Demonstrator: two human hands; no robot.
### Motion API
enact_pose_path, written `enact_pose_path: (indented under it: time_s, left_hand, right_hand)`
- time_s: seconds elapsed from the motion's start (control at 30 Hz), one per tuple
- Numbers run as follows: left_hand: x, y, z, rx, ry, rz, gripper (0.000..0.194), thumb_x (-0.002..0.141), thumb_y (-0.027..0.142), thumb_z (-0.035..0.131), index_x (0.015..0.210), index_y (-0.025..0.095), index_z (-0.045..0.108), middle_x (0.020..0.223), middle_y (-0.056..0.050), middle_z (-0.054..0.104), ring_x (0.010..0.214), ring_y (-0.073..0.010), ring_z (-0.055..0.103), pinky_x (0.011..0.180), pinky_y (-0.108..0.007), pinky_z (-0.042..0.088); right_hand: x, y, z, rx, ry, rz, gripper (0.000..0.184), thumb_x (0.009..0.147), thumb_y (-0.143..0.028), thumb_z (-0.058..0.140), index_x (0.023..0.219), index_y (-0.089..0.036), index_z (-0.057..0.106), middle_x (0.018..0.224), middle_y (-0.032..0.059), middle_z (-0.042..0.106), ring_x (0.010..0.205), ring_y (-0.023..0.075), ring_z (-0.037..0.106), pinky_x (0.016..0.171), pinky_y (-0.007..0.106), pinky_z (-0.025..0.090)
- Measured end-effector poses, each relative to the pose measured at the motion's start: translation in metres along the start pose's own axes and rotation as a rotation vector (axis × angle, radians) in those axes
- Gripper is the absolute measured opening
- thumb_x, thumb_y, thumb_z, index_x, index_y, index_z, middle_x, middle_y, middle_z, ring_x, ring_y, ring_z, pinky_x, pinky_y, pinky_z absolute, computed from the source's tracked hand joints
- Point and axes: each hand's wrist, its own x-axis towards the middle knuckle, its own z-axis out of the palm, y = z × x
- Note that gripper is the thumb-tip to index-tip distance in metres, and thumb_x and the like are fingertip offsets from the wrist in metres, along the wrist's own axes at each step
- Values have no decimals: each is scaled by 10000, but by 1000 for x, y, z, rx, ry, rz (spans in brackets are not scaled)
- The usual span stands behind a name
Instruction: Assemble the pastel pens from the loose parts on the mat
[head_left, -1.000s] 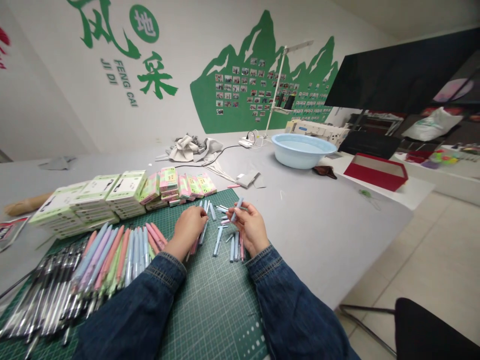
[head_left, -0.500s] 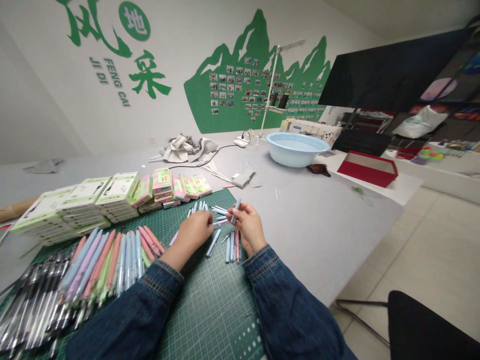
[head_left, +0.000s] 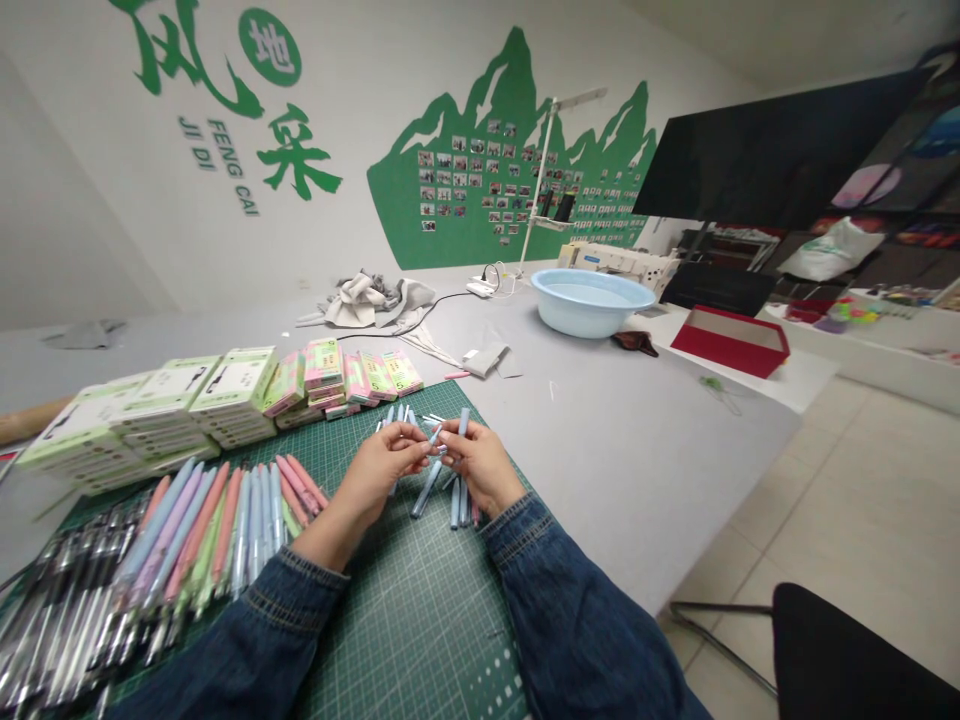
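Observation:
My left hand [head_left: 379, 465] and my right hand [head_left: 484, 468] meet over the green cutting mat [head_left: 405, 610]. Between the left thumb and fingers is a small light-blue pen part [head_left: 436, 434], its tip close to the right fingertips. A light-blue pen barrel [head_left: 464, 420] stands upright in my right hand, which is closed around it. Just below the hands lie loose light-blue pen barrels [head_left: 426, 490], partly covered by the fingers. More pen parts [head_left: 405, 413] lie behind the left hand.
To the left lies a row of coloured pens [head_left: 217, 520] beside many clear, black-tipped pen parts [head_left: 60, 600]. White-and-green boxes [head_left: 232, 390] and pink-green boxes [head_left: 324, 365] are stacked behind. Further back are grey cloths [head_left: 367, 300], a blue basin [head_left: 589, 305] and a red box [head_left: 727, 345].
My left hand has drawn back from the pile with a small blue part and turned toward the right hand. The barrel in my right hand has shifted slightly left and stands more upright.

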Motion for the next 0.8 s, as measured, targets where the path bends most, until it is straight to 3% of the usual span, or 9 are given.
enact_pose_path:
  time_s: [0.1, 0.17, 0.27, 0.37, 0.67, 0.8]
  left_hand:
    - [0, 0, -3, 25, -14, -5, 266, 661, 311, 728, 824, 161, 582, 749, -21, 677, 644, -114, 597, 635, -233, 456]
    - [1, -2, -7, 159, 22, 39, 231, 693, 338, 684, 817, 177, 573, 756, -20, 684, 642, -129, 598, 627, -246, 450]
    - [1, -5, -14, 618, 138, 184, 150, 726, 333, 625, 795, 207, 580, 738, -1, 680, 664, -158, 606, 630, -262, 420]
    - [0, -7, -16, 978, 148, 270, 87, 735, 285, 595, 801, 227, 592, 744, 13, 679, 710, -168, 618, 668, -268, 405]
    - [-2, -8, -13, 1074, 105, 254, 102, 768, 293, 564, 846, 228, 571, 779, 14, 678, 727, -161, 620, 678, -250, 409]
    - [-4, -10, -13, 1293, 58, 290, 24, 773, 233, 548, 790, 220, 560, 784, -14, 651, 748, -179, 593, 662, -266, 384]
  right_hand:
    - [0, -3, -1, 90, 14, 68, 161, 683, -211, 727, 791, -109, 666, 641, 18, 629, 464, 50, 464, 496, 191, 415]
    - [0, -6, -2, 190, 29, 133, 114, 771, -206, 644, 795, -95, 662, 658, 46, 641, 484, 70, 503, 526, 213, 462]
    - [1, -10, -5, 309, 85, 224, 230, 881, -176, 467, 791, -74, 652, 674, 98, 656, 594, 139, 609, 637, 294, 536]
    - [2, -11, -7, 351, 121, 244, 275, 911, -150, 400, 820, -72, 647, 692, 110, 667, 658, 164, 641, 737, 368, 557]
    - [1, -10, -8, 332, 119, 247, 225, 898, -127, 446, 831, -87, 657, 682, 83, 672, 673, 153, 643, 767, 373, 562]
    - [3, -11, -10, 277, 220, 177, 191, 865, -120, 493, 779, -99, 662, 672, 68, 664, 617, 130, 623, 687, 305, 563]
